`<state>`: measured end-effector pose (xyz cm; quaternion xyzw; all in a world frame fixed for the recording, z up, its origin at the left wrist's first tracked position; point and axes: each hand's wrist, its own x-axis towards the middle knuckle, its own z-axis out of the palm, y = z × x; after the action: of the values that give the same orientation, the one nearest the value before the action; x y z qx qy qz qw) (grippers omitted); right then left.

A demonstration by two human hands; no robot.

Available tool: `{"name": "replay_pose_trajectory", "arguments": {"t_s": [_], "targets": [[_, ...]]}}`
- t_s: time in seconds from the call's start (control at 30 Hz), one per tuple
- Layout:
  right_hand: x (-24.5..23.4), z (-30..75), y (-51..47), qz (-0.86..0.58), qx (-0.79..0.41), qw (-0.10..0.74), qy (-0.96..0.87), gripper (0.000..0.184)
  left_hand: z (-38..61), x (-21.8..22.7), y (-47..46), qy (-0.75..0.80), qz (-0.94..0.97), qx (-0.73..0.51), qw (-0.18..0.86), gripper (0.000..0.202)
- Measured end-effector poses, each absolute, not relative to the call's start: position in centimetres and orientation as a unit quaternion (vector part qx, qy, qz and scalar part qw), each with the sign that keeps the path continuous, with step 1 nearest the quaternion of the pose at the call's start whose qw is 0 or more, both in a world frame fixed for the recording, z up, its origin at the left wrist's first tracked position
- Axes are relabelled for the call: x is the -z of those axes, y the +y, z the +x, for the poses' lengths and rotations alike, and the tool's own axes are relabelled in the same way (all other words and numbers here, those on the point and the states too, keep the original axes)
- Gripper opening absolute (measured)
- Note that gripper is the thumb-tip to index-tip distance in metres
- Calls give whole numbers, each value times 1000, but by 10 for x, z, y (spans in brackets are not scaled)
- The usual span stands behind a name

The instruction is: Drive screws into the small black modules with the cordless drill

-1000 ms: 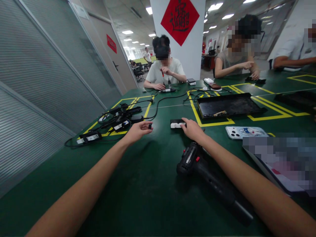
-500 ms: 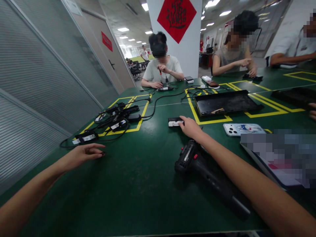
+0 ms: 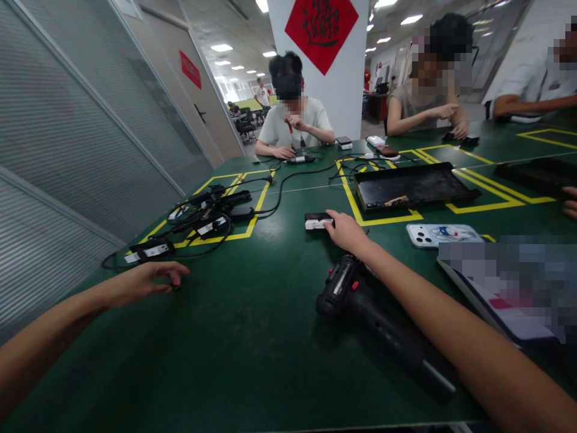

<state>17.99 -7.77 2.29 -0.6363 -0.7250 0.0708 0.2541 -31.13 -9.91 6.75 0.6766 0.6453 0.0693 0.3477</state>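
My left hand (image 3: 155, 279) hovers low over the left part of the green table, with its fingers apart. Just below the fingertips is a small dark piece (image 3: 177, 288), too small to name; whether a fingertip touches it is unclear. Farther forward, my right hand (image 3: 346, 231) has its thumb and fingers closed on the right end of a small black-and-white box (image 3: 316, 222) resting on the table. Under my right forearm lies a black pistol-shaped power tool (image 3: 347, 291) with red buttons, its handle toward me and partly hidden by the arm.
Black adapters and cables (image 3: 210, 216) are heaped at the left. A black tray (image 3: 410, 186) stands beyond my right hand. A phone (image 3: 444, 236) and a partly blurred flat item (image 3: 491, 294) lie right. Co-workers sit across the table; another person's hand (image 3: 570, 203) shows at the right edge.
My left hand's fingers have spread, and the small dark piece formerly at their tips now sits lower, beneath them. My right hand keeps its hold on the box. The view has shifted slightly.
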Motion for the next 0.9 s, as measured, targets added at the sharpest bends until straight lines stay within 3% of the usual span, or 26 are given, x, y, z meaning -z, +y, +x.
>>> {"name": "replay_pose_trajectory", "arguments": {"t_s": [0.23,0.5,0.67,0.9], "targets": [[-25,178,-81,-635,-60,245,-730,33,-291,-81,-92,589,763,-86,253,41],[-29,179,-86,-621,-21,230,-749,32,-89,-59,-60,408,887,-196,94,51],[-28,178,-85,-610,4,231,-758,27,-8,-23,-22,301,903,-260,161,49],[-36,176,-88,-594,17,286,-752,28,-5,4,-2,354,806,-348,324,45]]}}
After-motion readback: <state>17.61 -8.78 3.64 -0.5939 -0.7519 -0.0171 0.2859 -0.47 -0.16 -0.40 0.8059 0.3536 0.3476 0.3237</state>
